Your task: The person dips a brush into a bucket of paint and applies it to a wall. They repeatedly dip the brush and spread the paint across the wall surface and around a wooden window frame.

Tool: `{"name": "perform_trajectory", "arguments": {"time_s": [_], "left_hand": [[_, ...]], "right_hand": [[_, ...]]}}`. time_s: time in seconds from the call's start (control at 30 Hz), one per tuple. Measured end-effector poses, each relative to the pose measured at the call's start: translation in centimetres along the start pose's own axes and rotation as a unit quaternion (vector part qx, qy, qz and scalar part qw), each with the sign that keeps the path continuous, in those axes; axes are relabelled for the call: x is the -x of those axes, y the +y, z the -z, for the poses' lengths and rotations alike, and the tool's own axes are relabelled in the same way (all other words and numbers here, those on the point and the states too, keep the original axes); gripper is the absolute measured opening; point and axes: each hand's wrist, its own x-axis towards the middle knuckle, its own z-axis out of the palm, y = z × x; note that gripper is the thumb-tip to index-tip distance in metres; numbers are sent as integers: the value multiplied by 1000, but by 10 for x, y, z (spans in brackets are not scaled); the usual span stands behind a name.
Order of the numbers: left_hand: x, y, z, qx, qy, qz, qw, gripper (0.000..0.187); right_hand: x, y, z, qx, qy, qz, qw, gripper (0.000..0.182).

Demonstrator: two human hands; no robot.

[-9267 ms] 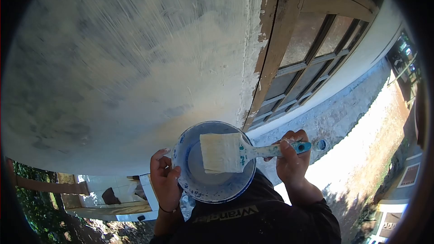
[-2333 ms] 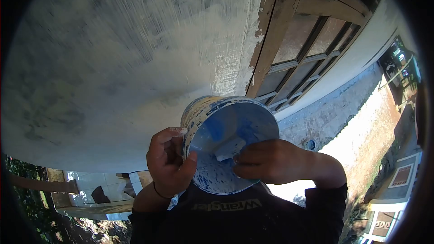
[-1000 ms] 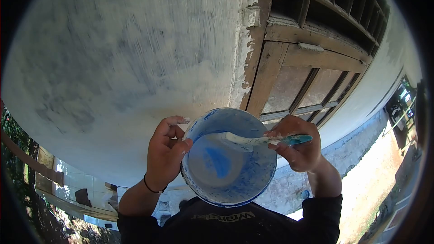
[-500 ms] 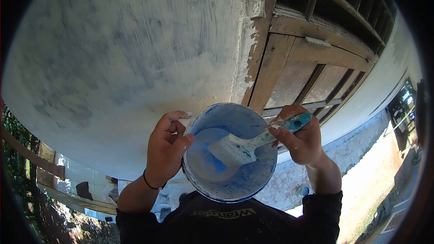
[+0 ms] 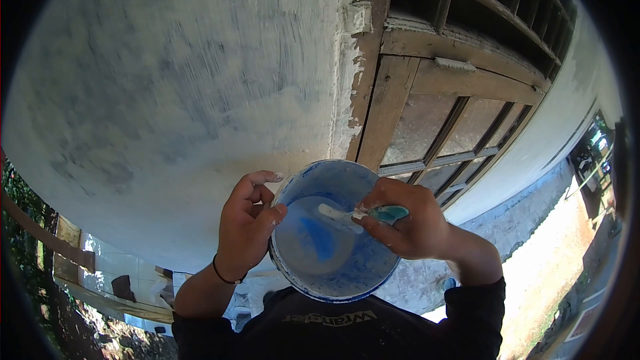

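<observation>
The paint bucket (image 5: 333, 230) is being gripped at its rim by the left hand (image 5: 245, 227), while the brush (image 5: 360, 213), raised half a second ago, is being pushed low inside by the right hand (image 5: 407, 227) clenched on its handle, probably being reloaded.

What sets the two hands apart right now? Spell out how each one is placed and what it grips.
The left hand clamps the blue bucket by its rim, thumb hooked inside; the right hand reaches over the opening and holds the paintbrush by its teal handle. The left wrist wears a dark band; the right shows none. Both are paint-smudged and bare.
</observation>
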Motion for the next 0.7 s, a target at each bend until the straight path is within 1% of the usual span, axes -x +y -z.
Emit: {"name": "perform_trajectory", "arguments": {"time_s": [0.1,0.13,0.17,0.23,0.27,0.33,0.37,0.4,0.43,0.47,0.5,0.57,0.6,0.63,0.67,0.7], "left_hand": [[0,0,-2,19,1,-3,1000,38],[1,1,-2,17,2,2,1000,39],[2,2,-2,14,3,9,1000,39],[4,1,-3,11,6,9,1000,39],[4,0,-3,9,7,7,1000,39],[4,0,-2,18,2,3,1000,38],[3,2,0,26,-5,1,1000,38],[4,7,2,27,-11,-10,1000,38],[4,12,2,30,-6,-1,1000,37],[2,19,4,34,-3,5,999,35],[0,24,8,35,-13,-15,999,35],[-4,38,19,61,-20,9,998,34],[-6,45,24,90,-26,12,996,33],[-9,54,28,89,-36,-2,995,33],[-11,62,29,124,-33,13,992,33],[-14,70,32,160,-31,28,986,33]], "right_hand": [[4,-4,-4,11,-24,2,1000,16],[2,-6,-5,85,-24,69,994,17],[3,-4,-5,85,-25,69,994,17],[5,2,-4,-73,-3,-37,997,14],[5,1,-3,-70,-2,-34,997,14],[8,-5,-1,30,-7,41,999,16],[8,-7,3,36,-3,45,998,16],[10,-9,10,-56,58,-8,997,17],[12,-11,18,-145,119,-55,981,17],[11,-24,28,-254,166,-130,944,17],[8,-28,39,-314,214,-122,917,15],[3,-39,57,-406,291,-68,863,11],[0,-43,64,-398,300,-54,865,11],[-2,-47,71,-403,340,-20,850,12],[-6,-51,78,-407,377,14,832,14],[-11,-56,85,-398,381,27,834,14]]}}
